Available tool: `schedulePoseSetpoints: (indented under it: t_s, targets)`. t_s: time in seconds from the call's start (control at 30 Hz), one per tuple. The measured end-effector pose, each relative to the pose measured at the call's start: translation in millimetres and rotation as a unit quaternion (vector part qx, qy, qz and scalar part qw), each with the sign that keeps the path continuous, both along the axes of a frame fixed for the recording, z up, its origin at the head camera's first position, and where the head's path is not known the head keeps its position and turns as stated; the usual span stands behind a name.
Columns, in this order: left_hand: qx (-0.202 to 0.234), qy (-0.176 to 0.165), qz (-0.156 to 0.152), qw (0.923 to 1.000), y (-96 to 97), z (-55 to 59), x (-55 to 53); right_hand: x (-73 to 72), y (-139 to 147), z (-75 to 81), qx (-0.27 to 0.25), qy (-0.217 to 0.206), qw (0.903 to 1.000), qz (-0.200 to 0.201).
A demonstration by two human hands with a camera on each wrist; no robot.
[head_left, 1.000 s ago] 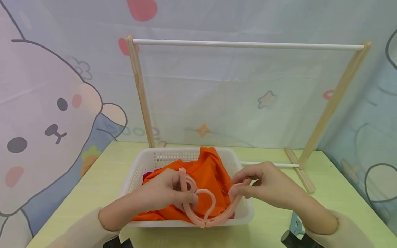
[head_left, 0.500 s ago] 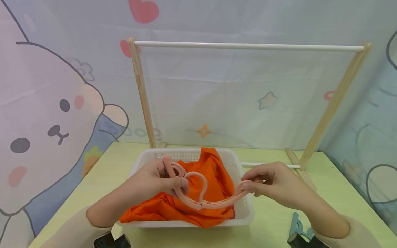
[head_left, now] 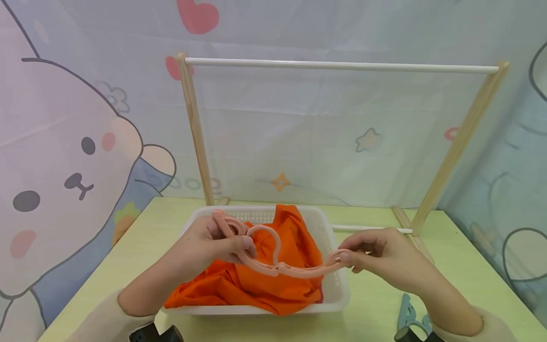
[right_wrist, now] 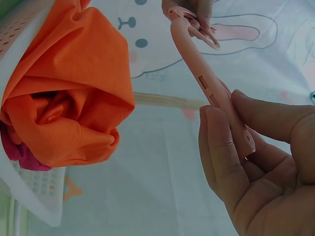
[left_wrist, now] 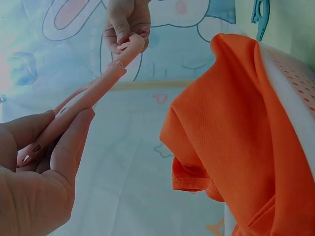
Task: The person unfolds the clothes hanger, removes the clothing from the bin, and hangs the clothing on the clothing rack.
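Observation:
A pink folding clothes hanger [head_left: 301, 271] is held by both hands above a white plastic basket [head_left: 337, 285]. My left hand [head_left: 209, 244] pinches its left arm between thumb and fingers. At the other end, my right hand [head_left: 373, 254] pinches the tip of the right arm. The hook curves up between the hands, and the two arms meet at a joint below it. Orange cloth [head_left: 295, 242] fills the basket and spills over its front rim. In the right wrist view a bit of magenta cloth [right_wrist: 32, 158] shows under the orange one.
Behind the basket stands a rack with wooden legs [head_left: 194, 128] and a white top rod [head_left: 342, 65]. A blue-green hanger [head_left: 408, 313] lies on the pale yellow-green table [head_left: 367, 313] near my right forearm. A printed cloth backdrop [head_left: 273, 142] surrounds the table.
Both hands have risen and moved apart with the pink hanger. Its right arm has swung outward, so the hanger is spread wider. More orange cloth now hangs over the basket's front rim.

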State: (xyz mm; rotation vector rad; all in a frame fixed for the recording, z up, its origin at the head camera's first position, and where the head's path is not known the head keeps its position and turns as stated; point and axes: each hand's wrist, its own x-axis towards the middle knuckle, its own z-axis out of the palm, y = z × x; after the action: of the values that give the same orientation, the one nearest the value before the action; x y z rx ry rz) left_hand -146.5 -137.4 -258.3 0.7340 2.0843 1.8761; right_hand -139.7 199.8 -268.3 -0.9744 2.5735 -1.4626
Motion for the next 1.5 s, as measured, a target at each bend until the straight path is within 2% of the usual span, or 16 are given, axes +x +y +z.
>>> schedulePoseSetpoints:
  t_s: [0.13,0.4,0.53,0.7,0.87,1.0,1.2,1.33,1.5]
  targets:
    - [0.011,0.013,0.008,0.9998,-0.4,-1.9,-0.2,0.4,1.2,-2.7,-0.010,-0.007,0.9999,-0.008]
    - [0.018,0.005,0.011,0.9998,-0.6,-5.2,0.3,1.6,2.5,-8.9,-0.025,-0.019,0.9992,-0.024]
    - [0.019,0.005,0.008,0.9998,0.3,-4.9,0.3,1.2,2.4,-9.1,-0.015,-0.016,0.9995,-0.023]
    - [0.008,-0.001,0.012,0.9999,1.1,-1.2,0.4,-0.7,-0.1,-3.7,0.022,0.013,0.9997,-0.005]
    - [0.005,-0.013,0.000,0.9999,2.2,2.2,1.4,-2.6,-4.3,4.1,0.057,-0.002,0.9980,0.028]
    - [-0.004,-0.021,-0.012,0.9997,5.1,2.7,1.6,-4.6,-9.6,7.3,0.089,-0.002,0.9943,0.060]
    - [-0.011,-0.016,-0.023,0.9996,7.3,1.5,1.3,-5.5,-17.5,9.0,0.132,0.031,0.9858,0.099]
    - [-0.015,-0.024,-0.024,0.9993,7.6,1.6,1.6,-5.1,-19.7,7.9,0.138,0.054,0.9835,0.103]
    - [-0.011,-0.031,-0.024,0.9992,7.6,0.4,1.4,-4.0,-20.7,5.2,0.133,0.068,0.9849,0.088]
